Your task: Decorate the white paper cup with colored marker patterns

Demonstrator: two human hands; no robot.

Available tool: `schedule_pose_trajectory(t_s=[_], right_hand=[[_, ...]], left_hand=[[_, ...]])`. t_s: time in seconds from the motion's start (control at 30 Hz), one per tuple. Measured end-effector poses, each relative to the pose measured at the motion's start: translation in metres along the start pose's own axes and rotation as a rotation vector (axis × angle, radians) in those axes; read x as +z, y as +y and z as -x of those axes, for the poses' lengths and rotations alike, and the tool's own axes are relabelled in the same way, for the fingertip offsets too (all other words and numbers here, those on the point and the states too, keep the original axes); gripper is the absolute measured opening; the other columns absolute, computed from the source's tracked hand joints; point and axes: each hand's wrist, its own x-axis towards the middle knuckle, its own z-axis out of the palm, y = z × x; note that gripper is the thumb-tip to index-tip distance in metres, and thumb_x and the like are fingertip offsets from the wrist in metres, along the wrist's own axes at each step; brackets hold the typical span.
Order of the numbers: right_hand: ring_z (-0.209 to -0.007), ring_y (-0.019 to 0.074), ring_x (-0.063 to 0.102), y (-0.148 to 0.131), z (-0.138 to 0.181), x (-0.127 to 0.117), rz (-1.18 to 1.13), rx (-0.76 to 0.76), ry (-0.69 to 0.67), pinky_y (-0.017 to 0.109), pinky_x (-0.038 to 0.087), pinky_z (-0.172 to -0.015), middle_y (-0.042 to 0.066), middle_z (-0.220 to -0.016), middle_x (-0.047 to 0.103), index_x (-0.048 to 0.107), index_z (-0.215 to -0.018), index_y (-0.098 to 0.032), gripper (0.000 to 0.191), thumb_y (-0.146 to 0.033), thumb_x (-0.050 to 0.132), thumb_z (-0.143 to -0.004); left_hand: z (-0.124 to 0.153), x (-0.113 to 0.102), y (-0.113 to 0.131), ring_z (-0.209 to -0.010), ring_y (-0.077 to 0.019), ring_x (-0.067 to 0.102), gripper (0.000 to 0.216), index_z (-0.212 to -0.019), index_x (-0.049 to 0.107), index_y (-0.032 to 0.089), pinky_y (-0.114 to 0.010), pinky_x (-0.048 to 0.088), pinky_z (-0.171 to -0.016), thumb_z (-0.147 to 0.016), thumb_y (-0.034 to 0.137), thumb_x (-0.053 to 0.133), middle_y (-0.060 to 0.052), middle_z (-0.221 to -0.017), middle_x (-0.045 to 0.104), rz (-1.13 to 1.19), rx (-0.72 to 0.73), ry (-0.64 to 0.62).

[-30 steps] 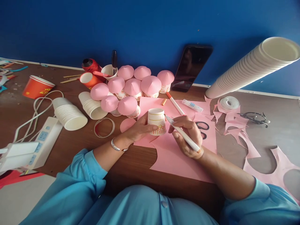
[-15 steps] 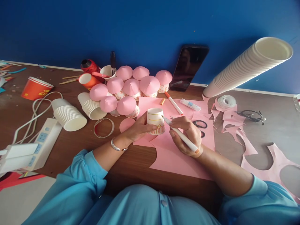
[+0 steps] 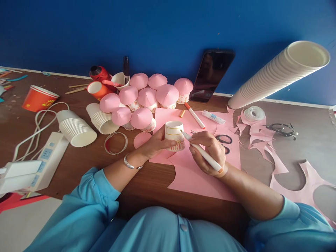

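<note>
My left hand [image 3: 158, 142] is closed round a white paper cup [image 3: 173, 128], thumb across its front. The cup carries yellow lines near the top and a red and yellow drawn pattern lower down. In my right hand [image 3: 208, 152] is a white marker [image 3: 205, 156], held like a pen, its tip at the cup's right side. Pink paper [image 3: 202, 185] lies under both hands. Behind the cup stand several decorated cups with pink paper cones [image 3: 147, 97] on top. Black-handled scissors [image 3: 224, 139] lie beside my right hand, partly hidden by it.
A tall stack of white cups [image 3: 278, 75] and a phone [image 3: 212, 75] lean at the blue wall. To the right lie a tape roll [image 3: 254, 113] and pink scraps [image 3: 279, 162]. Another marker [image 3: 194, 115] lies behind. On the left are stacked cups [image 3: 76, 127] and a power strip [image 3: 48, 161].
The marker tip has shifted slightly left, onto the cup's side. My left hand keeps the cup in nearly the same place.
</note>
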Motion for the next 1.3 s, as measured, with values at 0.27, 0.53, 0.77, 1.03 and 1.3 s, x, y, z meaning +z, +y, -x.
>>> schedule_pose_trajectory(t_s=[0.27, 0.53, 0.77, 1.03, 1.3], right_hand=[[-0.073, 0.0202, 0.072, -0.0002, 0.0012, -0.0003, 0.007, -0.041, -0.035, 0.031, 0.06, -0.058, 0.005, -0.088, 0.071, 0.062, -0.117, -0.022, 0.03, -0.01, 0.063, -0.089], [-0.074, 0.0225, 0.071, 0.0006, 0.0, -0.0002, 0.03, -0.025, -0.008, 0.035, 0.061, -0.06, 0.007, -0.088, 0.071, 0.061, -0.116, -0.023, 0.03, -0.008, 0.063, -0.089], [-0.075, 0.019, 0.072, 0.0009, -0.0009, -0.0012, 0.048, -0.026, -0.034, 0.032, 0.062, -0.063, 0.005, -0.088, 0.069, 0.059, -0.114, -0.022, 0.023, -0.012, 0.061, -0.094], [-0.078, 0.0186, 0.073, 0.0017, 0.0012, 0.0001, 0.055, -0.01, -0.037, 0.031, 0.063, -0.066, 0.005, -0.089, 0.071, 0.06, -0.113, -0.022, 0.022, -0.011, 0.06, -0.094], [-0.079, 0.0195, 0.074, 0.0022, 0.0018, -0.0003, 0.069, -0.003, -0.034, 0.033, 0.064, -0.068, 0.005, -0.089, 0.072, 0.061, -0.113, -0.023, 0.022, -0.012, 0.061, -0.094]], left_hand=[[0.0002, 0.0026, -0.0002, -0.095, -0.021, 0.067, 0.052, -0.118, 0.065, 0.021, -0.035, 0.051, -0.084, -0.074, 0.032, 0.091, -0.005, -0.104, 0.073, 0.025, 0.004, 0.032], [-0.0003, 0.0006, -0.0003, -0.095, -0.022, 0.066, 0.051, -0.115, 0.066, 0.019, -0.036, 0.051, -0.086, -0.073, 0.036, 0.091, -0.006, -0.1, 0.072, -0.022, 0.003, 0.008], [-0.0005, -0.0002, -0.0007, -0.096, -0.0217, 0.066, 0.049, -0.115, 0.066, 0.019, -0.037, 0.052, -0.087, -0.075, 0.035, 0.089, -0.006, -0.101, 0.071, -0.024, 0.004, -0.009], [-0.0011, -0.0029, -0.0025, -0.097, -0.0226, 0.067, 0.048, -0.115, 0.067, 0.018, -0.037, 0.053, -0.088, -0.075, 0.035, 0.089, -0.007, -0.103, 0.072, -0.028, 0.012, -0.024], [-0.0012, -0.0012, -0.0009, -0.093, -0.0208, 0.068, 0.043, -0.112, 0.069, 0.016, -0.034, 0.055, -0.085, -0.077, 0.033, 0.087, -0.007, -0.101, 0.072, 0.0, 0.029, -0.054]])
